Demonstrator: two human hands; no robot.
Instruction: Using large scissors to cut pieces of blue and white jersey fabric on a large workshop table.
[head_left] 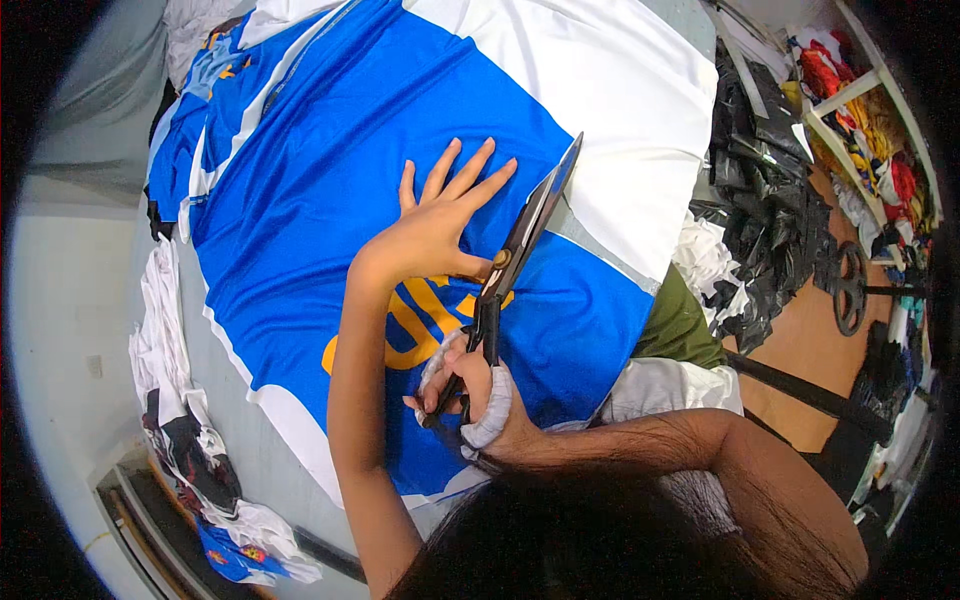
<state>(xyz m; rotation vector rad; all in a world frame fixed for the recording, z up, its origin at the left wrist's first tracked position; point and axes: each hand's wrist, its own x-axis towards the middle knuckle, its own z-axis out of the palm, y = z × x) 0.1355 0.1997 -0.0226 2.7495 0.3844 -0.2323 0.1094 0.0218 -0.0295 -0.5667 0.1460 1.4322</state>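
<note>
A large piece of blue and white fabric (350, 150) with yellow-orange printing lies spread over the table. My left hand (425, 235) is pressed flat on the blue part, fingers spread and open, its thumb close to the scissors. Long dark-bladed scissors (520, 230) are gripped in my right hand (490, 400), whose fingers are in the cloth-wrapped handles. The blades point up and right along the border of blue and white, and look nearly together. Beside them a gap in the fabric bares the grey table (578, 228). The fabric covers part of the scene below my wrists.
White and dark cloth (170, 350) hangs along the table's left edge. At right are black plastic bags (755, 200), crumpled white cloth (705, 260) and a shelf (850, 150) of colourful material. A dark handwheel (850, 290) stands near it. Dark hair (560, 540) blocks the lower edge.
</note>
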